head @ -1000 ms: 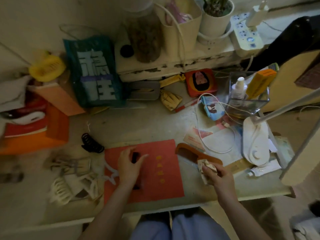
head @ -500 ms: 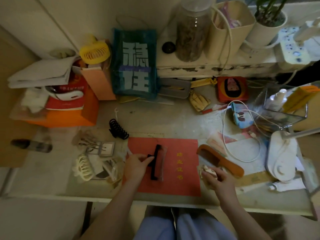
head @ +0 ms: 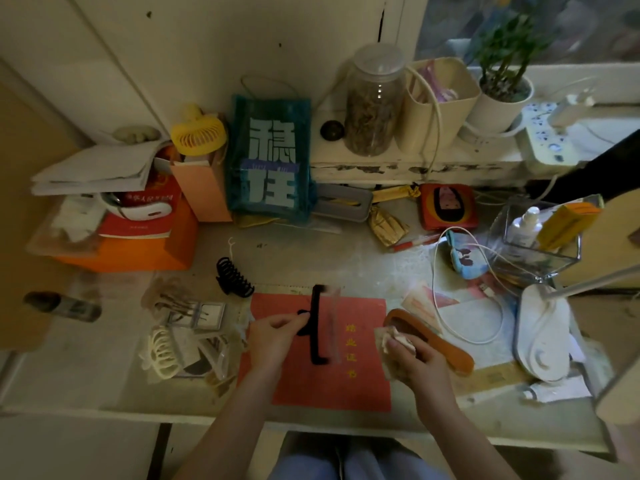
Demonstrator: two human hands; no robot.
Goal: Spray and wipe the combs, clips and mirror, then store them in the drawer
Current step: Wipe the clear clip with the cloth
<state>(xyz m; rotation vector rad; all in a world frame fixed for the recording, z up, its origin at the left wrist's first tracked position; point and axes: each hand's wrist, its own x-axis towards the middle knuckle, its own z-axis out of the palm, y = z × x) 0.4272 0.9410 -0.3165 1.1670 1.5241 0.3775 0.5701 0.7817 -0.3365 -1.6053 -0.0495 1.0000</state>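
While the left hand [head: 273, 337] pinches a black comb [head: 318, 323] and the right hand [head: 412, 362] clutches a cloth [head: 394, 341], clips [head: 162, 351] at lower left look unwiped, nothing stored.

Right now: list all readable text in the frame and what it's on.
"稳住": large pale characters on the teal bag.
Gold characters down the red folder on the desk: too blurred to read.
White line on the red book at left: partly hidden, unreadable.
Spray bottle label: too small.
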